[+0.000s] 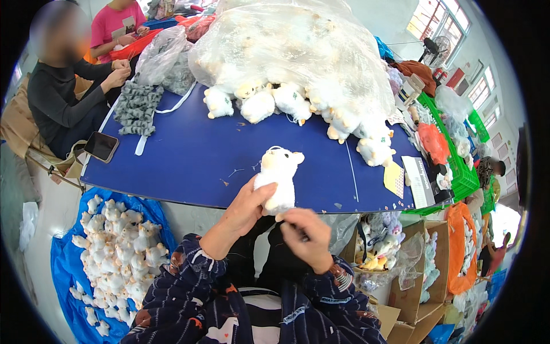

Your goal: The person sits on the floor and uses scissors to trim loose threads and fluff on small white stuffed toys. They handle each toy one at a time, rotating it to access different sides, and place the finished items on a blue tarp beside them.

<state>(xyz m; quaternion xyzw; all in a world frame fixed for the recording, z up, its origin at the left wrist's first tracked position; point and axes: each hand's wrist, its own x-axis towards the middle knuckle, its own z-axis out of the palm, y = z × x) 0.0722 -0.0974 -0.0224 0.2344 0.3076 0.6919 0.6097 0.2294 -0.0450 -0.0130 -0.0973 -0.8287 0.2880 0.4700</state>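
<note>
A small white plush animal toy (279, 180) with pale yellow ears is held upright at the table's near edge. My left hand (247, 209) is closed round its lower side, the thumb across the front. Just below the toy, my right hand (308, 236) is curled, its fingertips at the toy's underside. Motion smears this hand, and a small dark thing shows among its fingers, too blurred to name. A thin dark thread loop shows at the toy's head.
Similar plush toys (258, 106) spill from a large clear plastic bag (275, 43) on the blue table (200, 155). More lie on a blue sheet (63, 269) at lower left. A phone (102, 147) rests at the left edge. Two people sit at far left; green crates (464, 178) stand right.
</note>
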